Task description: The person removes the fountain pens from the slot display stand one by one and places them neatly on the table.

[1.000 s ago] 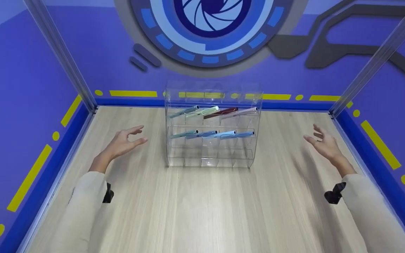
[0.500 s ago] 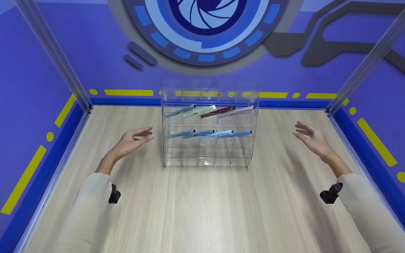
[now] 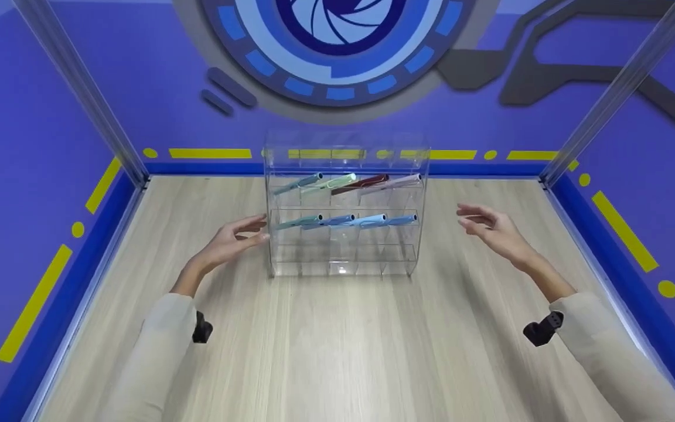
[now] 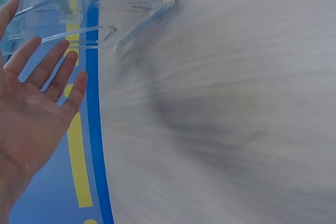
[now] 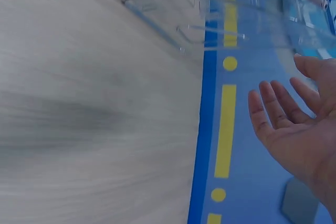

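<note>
So the clear acrylic pen rack point(image 3: 343, 253) is standing upright on the wood-grain table point(image 3: 337, 340), near the back wall point(image 3: 167, 117). Eight pens in it, four per tier, all slanted with their right ends higher. Upper tier, left to right: a grayish-blue pen point(image 3: 297, 184), a pale green pen point(image 3: 330, 183), a dark red pen point(image 3: 361, 184) and a pale lilac pen point(image 3: 393, 183). The tier below has a teal pen point(image 3: 301, 222), a medium blue pen point(image 3: 330, 221), a light blue pen point(image 3: 362, 221) and another blue one point(image 3: 396, 220).

Left hand point(image 3: 229, 241) is right at the rack's left side, fingers stretched out and thumb spread away, nothing in it. Honestly can't tell if the fingertips actually touch the acrylic. Right hand point(image 3: 500, 233) is off to the right with a visible gap to the rack, fingers loosely extended, also holding nothing. Both arms have pale sleeves point(image 3: 613, 346), with a small black camera point(image 3: 542, 329) at each wrist.
</note>
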Tool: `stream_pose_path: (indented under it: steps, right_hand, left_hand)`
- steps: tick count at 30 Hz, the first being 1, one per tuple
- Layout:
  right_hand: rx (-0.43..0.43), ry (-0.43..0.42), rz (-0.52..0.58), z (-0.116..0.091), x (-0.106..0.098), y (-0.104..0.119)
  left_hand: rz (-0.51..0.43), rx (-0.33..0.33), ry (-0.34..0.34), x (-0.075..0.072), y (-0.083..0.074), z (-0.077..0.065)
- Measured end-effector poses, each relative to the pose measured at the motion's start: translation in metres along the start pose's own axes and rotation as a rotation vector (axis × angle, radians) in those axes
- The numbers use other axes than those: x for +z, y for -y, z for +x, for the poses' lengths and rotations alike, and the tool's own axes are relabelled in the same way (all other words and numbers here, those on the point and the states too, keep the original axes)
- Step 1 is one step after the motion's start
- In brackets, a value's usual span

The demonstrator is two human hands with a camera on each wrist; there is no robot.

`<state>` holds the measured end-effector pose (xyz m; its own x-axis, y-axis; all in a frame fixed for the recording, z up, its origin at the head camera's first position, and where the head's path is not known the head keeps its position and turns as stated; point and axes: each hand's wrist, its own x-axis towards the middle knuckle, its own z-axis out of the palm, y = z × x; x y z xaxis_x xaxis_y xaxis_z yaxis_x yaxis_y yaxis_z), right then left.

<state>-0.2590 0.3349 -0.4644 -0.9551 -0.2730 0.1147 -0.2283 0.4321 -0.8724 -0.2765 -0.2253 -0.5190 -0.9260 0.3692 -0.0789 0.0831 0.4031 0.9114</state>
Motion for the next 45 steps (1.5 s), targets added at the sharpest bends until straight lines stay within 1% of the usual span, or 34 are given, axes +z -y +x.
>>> stream_pose_path:
  steps: [6, 9, 13, 16, 19, 23, 25, 27, 29, 36, 41, 45]
  right_hand:
    - [-0.041, 0.077, 0.0, 0.009, 0.019, 0.017]
    - [-0.075, 0.115, -0.005, 0.012, 0.028, 0.024]
    - [-0.103, 0.141, 0.011, 0.015, 0.039, 0.031]
    - [-0.105, 0.141, 0.033, 0.018, 0.046, 0.033]
    - [-0.101, 0.132, 0.056, 0.019, 0.053, 0.034]
    - [-0.114, 0.077, 0.082, 0.018, 0.059, 0.033]
    - [-0.128, 0.042, 0.09, 0.019, 0.062, 0.031]
    - [-0.123, 0.014, 0.107, 0.021, 0.064, 0.029]
    - [-0.11, 0.009, 0.12, 0.022, 0.067, 0.027]
    - [-0.076, 0.076, 0.21, 0.027, 0.081, 0.025]
    - [-0.034, 0.088, 0.264, 0.03, 0.093, 0.024]
    - [0.012, 0.085, 0.331, 0.031, 0.1, 0.023]
  left_hand:
    - [-0.043, -0.012, -0.014, 0.007, 0.005, 0.004]
    - [-0.089, -0.018, -0.025, 0.01, 0.008, 0.005]
    - [-0.148, -0.046, -0.027, 0.014, 0.011, 0.004]
    - [-0.174, -0.076, -0.029, 0.018, 0.015, 0.004]
    - [-0.222, -0.087, -0.039, 0.022, 0.018, 0.005]
    - [-0.285, -0.076, -0.059, 0.027, 0.022, 0.01]
    - [-0.298, -0.08, -0.068, 0.029, 0.024, 0.012]
    - [-0.303, -0.083, -0.067, 0.031, 0.026, 0.013]
    - [-0.312, -0.093, -0.068, 0.033, 0.028, 0.013]
    - [-0.387, -0.116, -0.055, 0.04, 0.034, 0.014]
    - [-0.465, -0.099, -0.067, 0.044, 0.036, 0.015]
    - [-0.542, -0.075, -0.077, 0.046, 0.037, 0.016]
